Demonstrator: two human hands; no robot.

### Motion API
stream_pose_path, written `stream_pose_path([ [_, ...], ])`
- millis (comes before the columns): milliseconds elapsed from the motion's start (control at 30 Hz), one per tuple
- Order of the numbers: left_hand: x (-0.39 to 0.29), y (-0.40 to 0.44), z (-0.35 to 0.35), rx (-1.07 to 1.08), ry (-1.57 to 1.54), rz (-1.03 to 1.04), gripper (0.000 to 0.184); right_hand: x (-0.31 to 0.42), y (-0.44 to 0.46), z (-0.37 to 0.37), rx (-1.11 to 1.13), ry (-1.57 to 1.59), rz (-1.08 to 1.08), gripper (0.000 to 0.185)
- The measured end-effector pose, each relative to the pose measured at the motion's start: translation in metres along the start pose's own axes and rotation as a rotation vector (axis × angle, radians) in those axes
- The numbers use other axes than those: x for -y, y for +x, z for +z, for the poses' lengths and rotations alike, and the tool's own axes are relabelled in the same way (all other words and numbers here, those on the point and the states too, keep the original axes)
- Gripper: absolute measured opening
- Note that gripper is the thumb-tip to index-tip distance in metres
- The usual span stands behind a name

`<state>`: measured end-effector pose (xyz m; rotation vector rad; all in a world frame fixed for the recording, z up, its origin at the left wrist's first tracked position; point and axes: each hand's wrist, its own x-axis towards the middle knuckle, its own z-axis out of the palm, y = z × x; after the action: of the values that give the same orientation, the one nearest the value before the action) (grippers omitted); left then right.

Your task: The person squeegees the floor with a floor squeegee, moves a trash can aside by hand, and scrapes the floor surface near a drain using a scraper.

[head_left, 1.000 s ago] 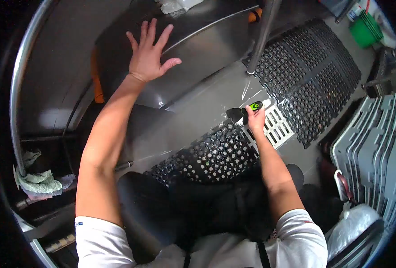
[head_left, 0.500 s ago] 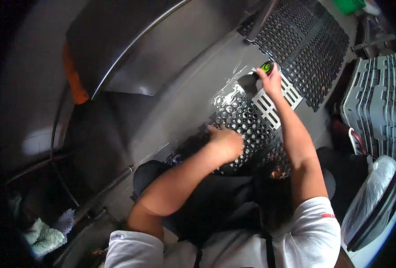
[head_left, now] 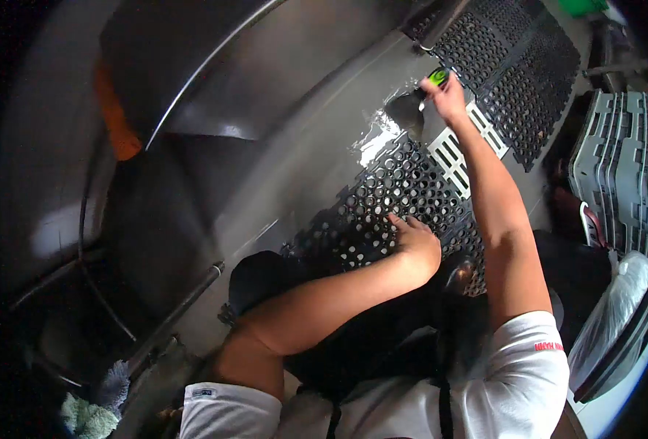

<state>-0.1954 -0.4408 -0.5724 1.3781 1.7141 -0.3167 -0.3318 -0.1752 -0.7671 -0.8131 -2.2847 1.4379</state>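
My right hand (head_left: pixel 447 96) is closed round the green and black handle of a scraper-like tool (head_left: pixel 407 110). The tool's dark, wide head is down by the wet floor, beside a white slotted drain grate (head_left: pixel 458 155). Lower down, my left hand (head_left: pixel 416 243) is over the black perforated rubber mat (head_left: pixel 382 196), with its fingers loosely spread and nothing visible in it. Whether its fingertips touch the mat is hard to tell. Shiny water (head_left: pixel 376 137) lies on the floor between the tool and the mat.
More black matting (head_left: pixel 514 66) extends at the upper right. Grey stacked panels (head_left: pixel 620 164) and a plastic-wrapped item (head_left: pixel 616 307) are on the right. A metal surface with an orange part (head_left: pixel 117 117) occupies the upper left. Cloths (head_left: pixel 93 413) lie at the lower left.
My left hand has come down from the metal surface to the mat. My right hand has moved the tool up and slightly right in view. The view itself has shifted.
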Motion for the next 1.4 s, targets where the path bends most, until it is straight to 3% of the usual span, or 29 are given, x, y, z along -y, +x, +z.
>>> stream_pose_path([
  [67,-0.001,0.006,0.009,-0.058,0.051,-0.04,0.039,0.032,0.001,-0.001,-0.253,0.219,0.174,0.039],
  [100,-0.003,0.009,0.011,-0.075,0.051,-0.062,0.039,0.027,0.001,0.006,-0.245,0.254,0.163,0.037],
  [133,-0.002,0.009,0.01,-0.08,0.057,-0.052,0.039,0.03,-0.006,0.012,-0.049,0.242,0.169,0.038],
  [200,-0.004,0.008,0.008,-0.085,0.063,-0.026,0.039,0.011,0.006,0.02,0.095,0.053,-0.004,0.039],
  [267,-0.006,0.01,0.01,-0.106,0.032,-0.014,0.04,0.022,0.013,0.008,-0.243,0.086,0.037,0.039],
  [333,-0.007,0.011,0.007,-0.121,0.055,-0.001,0.04,0.028,0.005,0.008,-0.301,0.233,0.164,0.038],
  [367,-0.009,0.01,0.004,-0.11,0.046,-0.016,0.04,0.029,-0.001,0.008,-0.09,0.118,0.151,0.039],
  [467,-0.009,0.01,0.002,-0.093,0.06,0.037,0.039,0.019,0.001,0.004,-0.098,-0.06,0.09,0.046],
  [500,-0.008,0.012,0.003,-0.1,0.027,0.031,0.039,0.008,0.011,0.001,-0.282,0.008,0.109,0.048],
  [533,-0.008,0.012,0.002,-0.104,0.044,0.034,0.04,0.021,0.005,0.001,-0.329,0.228,0.097,0.049],
  [600,-0.009,0.01,0.001,-0.112,0.076,0.038,0.04,-0.01,0.013,0.007,-0.027,-0.021,-0.013,0.048],
  [633,-0.009,0.011,0.001,-0.107,0.067,0.036,0.04,0.021,-0.003,0.007,0.092,-0.12,0.027,0.048],
  [667,-0.009,0.012,0.001,-0.099,0.054,0.037,0.041,0.035,-0.007,0.003,0.132,-0.004,0.031,0.046],
  [733,-0.012,0.012,0.003,-0.092,0.056,0.038,0.041,0.022,0.011,-0.002,-0.183,-0.1,0.055,0.043],
  [767,-0.012,0.013,0.002,-0.096,0.07,0.029,0.041,0.019,0.009,-0.003,-0.174,0.088,0.065,0.043],
  [867,-0.007,0.009,-0.003,-0.094,0.047,0.046,0.041,0.026,-0.009,0.011,0.163,-0.071,0.049,0.041],
  [933,-0.009,0.008,0.001,-0.113,0.055,0.048,0.041,0.033,-0.004,0.01,0.043,0.121,-0.062,0.034],
  [1000,-0.007,0.007,-0.001,-0.104,0.082,0.041,0.041,0.029,0.002,0.008,-0.109,0.142,0.074,0.034],
  [1133,-0.01,0.007,0.003,-0.113,0.081,0.041,0.041,0.032,-0.015,0.022,0.144,-0.14,-0.077,0.036],
  [1200,-0.012,0.006,0.004,-0.111,0.075,0.045,0.042,0.022,0.003,0.017,-0.157,-0.026,0.068,0.037],
  [1233,-0.011,0.005,0.001,-0.104,0.081,0.049,0.042,0.026,0.0,0.015,-0.177,0.044,0.094,0.036],
  [1333,-0.009,0.007,0.004,-0.104,0.094,0.055,0.043,0.035,-0.008,0.021,0.131,-0.074,0.082,0.043],
  [1400,-0.011,0.007,0.008,-0.117,0.119,0.03,0.043,0.045,0.0,0.013,-0.198,-0.26,0.043,0.043],
])
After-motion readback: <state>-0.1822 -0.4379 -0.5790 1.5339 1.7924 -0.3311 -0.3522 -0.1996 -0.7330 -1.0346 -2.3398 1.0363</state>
